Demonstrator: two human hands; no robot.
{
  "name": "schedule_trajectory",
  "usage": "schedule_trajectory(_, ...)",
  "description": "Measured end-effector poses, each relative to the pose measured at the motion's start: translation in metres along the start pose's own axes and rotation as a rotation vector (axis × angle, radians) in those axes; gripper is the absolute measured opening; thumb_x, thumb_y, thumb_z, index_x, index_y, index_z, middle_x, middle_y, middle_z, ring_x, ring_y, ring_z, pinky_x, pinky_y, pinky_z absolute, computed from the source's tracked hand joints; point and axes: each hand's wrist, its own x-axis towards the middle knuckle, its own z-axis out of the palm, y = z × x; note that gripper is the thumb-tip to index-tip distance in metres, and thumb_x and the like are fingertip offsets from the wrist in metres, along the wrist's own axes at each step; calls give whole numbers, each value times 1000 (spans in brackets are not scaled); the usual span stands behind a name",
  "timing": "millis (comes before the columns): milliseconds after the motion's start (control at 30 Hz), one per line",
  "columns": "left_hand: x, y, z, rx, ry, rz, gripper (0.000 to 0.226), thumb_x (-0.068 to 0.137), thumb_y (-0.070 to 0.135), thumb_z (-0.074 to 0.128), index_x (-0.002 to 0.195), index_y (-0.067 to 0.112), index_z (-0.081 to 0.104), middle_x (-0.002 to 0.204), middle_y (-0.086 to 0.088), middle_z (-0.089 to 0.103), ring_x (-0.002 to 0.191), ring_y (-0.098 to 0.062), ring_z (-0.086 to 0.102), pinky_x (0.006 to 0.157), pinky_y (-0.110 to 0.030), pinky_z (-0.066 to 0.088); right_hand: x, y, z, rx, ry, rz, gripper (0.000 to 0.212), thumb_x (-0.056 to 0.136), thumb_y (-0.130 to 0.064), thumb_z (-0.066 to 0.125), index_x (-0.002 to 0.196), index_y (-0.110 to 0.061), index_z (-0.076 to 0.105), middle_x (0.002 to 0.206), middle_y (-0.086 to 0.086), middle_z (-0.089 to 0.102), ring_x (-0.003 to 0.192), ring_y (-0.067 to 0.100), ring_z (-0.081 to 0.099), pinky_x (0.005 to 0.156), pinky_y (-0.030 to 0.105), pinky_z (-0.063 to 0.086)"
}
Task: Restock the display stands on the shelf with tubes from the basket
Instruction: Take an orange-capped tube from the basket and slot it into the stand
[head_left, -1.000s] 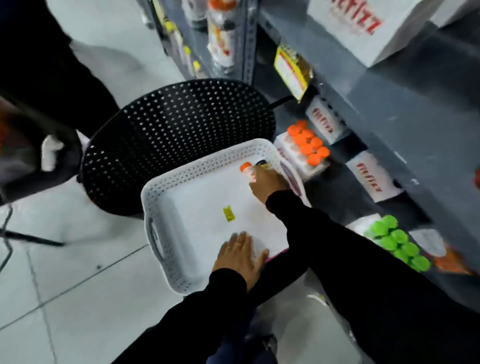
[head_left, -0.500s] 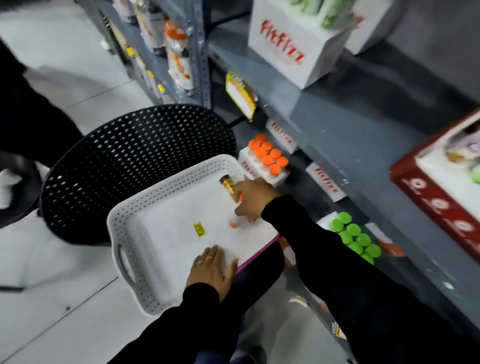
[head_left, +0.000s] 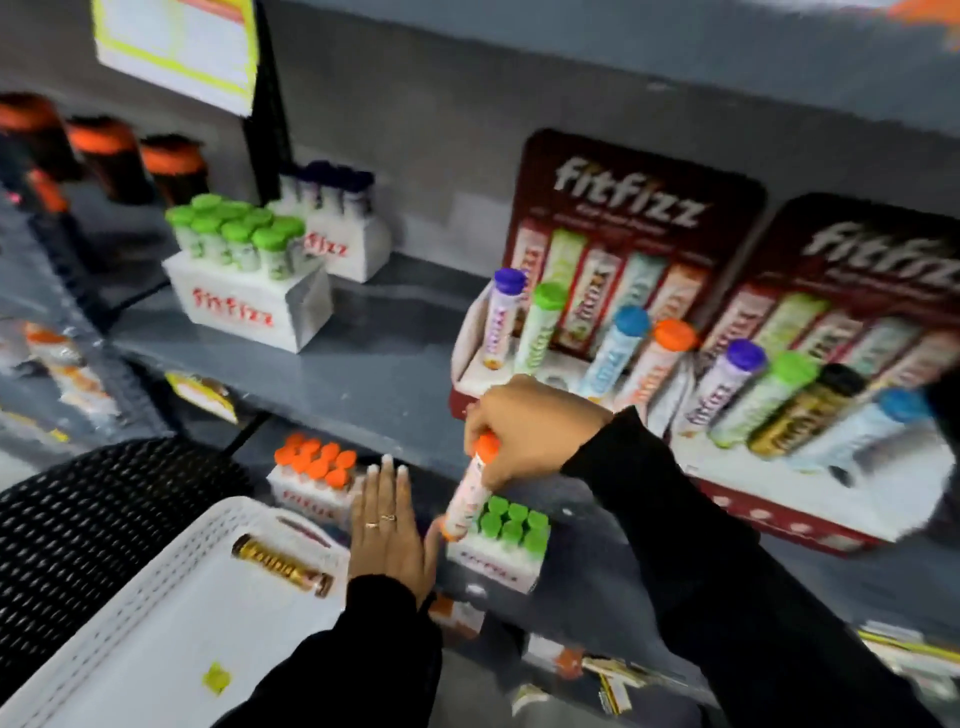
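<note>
My right hand (head_left: 524, 421) grips an orange-capped tube (head_left: 470, 488) by its top, in front of the grey shelf edge and just below a red fitfizz display stand (head_left: 618, 218). That stand holds purple, green, blue and orange-capped tubes. A second red stand (head_left: 852, 291) with several tubes sits to its right. My left hand (head_left: 389, 525) lies flat, fingers spread, over the far right corner of the white basket (head_left: 130, 623). A gold tube (head_left: 283, 566) lies in the basket.
White fitfizz boxes hold green-capped tubes (head_left: 239, 234) and dark-capped tubes (head_left: 332, 192) on the upper shelf at left. On the lower shelf stand boxes of orange-capped tubes (head_left: 317, 462) and green-capped tubes (head_left: 511, 525). A black perforated chair (head_left: 78, 519) is at the left.
My right hand lifted the orange-capped tube out of the basket up to the shelf edge. The view swung up toward the red stands. My left hand slid to the basket's far corner.
</note>
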Motion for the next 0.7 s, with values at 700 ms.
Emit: schedule_trajectory(700, 32, 73, 2, 125, -139, 361, 76, 96, 48, 7, 115, -5, 58, 121, -22, 59, 112, -35, 54, 108, -32, 8, -135, 94, -17, 205, 244, 378, 37, 75, -19, 78, 111, -13, 71, 85, -5, 64, 64, 4, 47, 50, 14, 34)
